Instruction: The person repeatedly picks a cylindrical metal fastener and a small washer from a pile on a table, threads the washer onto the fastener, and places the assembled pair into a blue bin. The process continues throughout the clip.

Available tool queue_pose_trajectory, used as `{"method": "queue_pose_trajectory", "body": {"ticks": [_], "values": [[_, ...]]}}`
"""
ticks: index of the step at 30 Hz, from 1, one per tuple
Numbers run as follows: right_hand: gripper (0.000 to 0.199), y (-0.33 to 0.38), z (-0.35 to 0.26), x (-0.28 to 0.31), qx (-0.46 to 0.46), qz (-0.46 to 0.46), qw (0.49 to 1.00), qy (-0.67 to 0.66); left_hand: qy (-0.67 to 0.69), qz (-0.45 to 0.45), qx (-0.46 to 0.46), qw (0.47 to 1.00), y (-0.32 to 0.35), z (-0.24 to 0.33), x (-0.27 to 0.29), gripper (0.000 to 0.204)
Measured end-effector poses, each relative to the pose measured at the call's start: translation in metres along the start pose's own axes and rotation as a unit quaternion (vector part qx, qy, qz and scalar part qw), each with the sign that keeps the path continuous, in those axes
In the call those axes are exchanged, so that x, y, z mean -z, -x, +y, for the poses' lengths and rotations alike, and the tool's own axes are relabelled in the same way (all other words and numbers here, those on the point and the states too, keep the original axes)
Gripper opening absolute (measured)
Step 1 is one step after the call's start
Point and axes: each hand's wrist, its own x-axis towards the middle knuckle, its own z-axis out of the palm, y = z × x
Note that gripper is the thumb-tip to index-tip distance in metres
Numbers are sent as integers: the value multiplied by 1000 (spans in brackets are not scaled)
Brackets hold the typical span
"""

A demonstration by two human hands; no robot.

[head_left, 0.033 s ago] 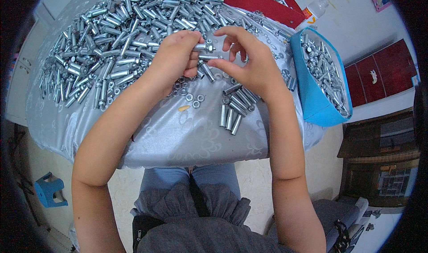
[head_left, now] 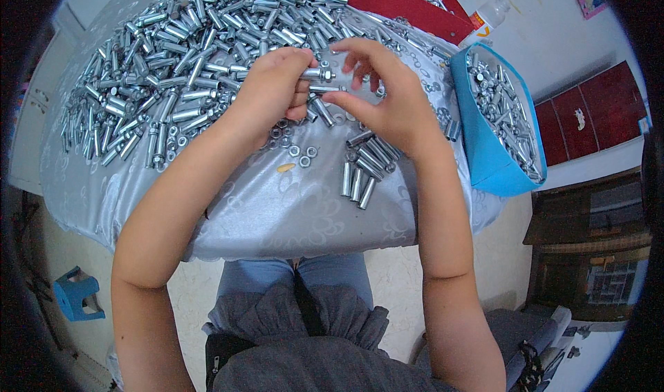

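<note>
My left hand point(head_left: 273, 88) is closed around a metal sleeve anchor bolt point(head_left: 318, 74), whose end with a nut and washer sticks out past the fingers toward the right. A second bolt point(head_left: 325, 89) shows just below it; whether the hand holds this one too is unclear. My right hand point(head_left: 387, 91) is open close by, with thumb and fingers curved apart and nothing seen between them. Loose nuts point(head_left: 304, 155) lie below my left wrist. Several metal sleeves point(head_left: 366, 160) are grouped beneath my right hand.
A large heap of bolts point(head_left: 180, 53) covers the far left of the cloth-covered table point(head_left: 277, 219). At right stands a blue fabric bin point(head_left: 494, 153) full of metal parts. Farther back are a red box point(head_left: 408, 12) and a white bottle point(head_left: 490, 15). A blue stool point(head_left: 78, 296) stands at lower left.
The fingers of my right hand have shifted slightly and are a little more spread. My left hand and the bolt stay in place.
</note>
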Motion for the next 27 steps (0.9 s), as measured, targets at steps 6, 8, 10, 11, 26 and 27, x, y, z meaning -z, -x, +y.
{"method": "queue_pose_trajectory", "body": {"ticks": [6,8,10,11,26,27], "values": [[25,1,15,-1,86,-14,995,50,-2,3,14,1000,2,5,-6,17],[26,5,17,2,35,-70,990,116,-5,6,17,1000,3,5,-8,17],[27,4,10,3,-36,-77,994,76,-7,3,14,1000,3,3,-9,18],[28,3,6,3,-72,-80,993,55,-9,5,11,1000,4,3,-8,18],[19,4,5,-2,-3,-53,998,14,-94,-50,-109,988,0,-5,0,26],[19,4,4,-4,9,-36,999,13,-99,-51,-127,986,1,-4,-1,25]]}}
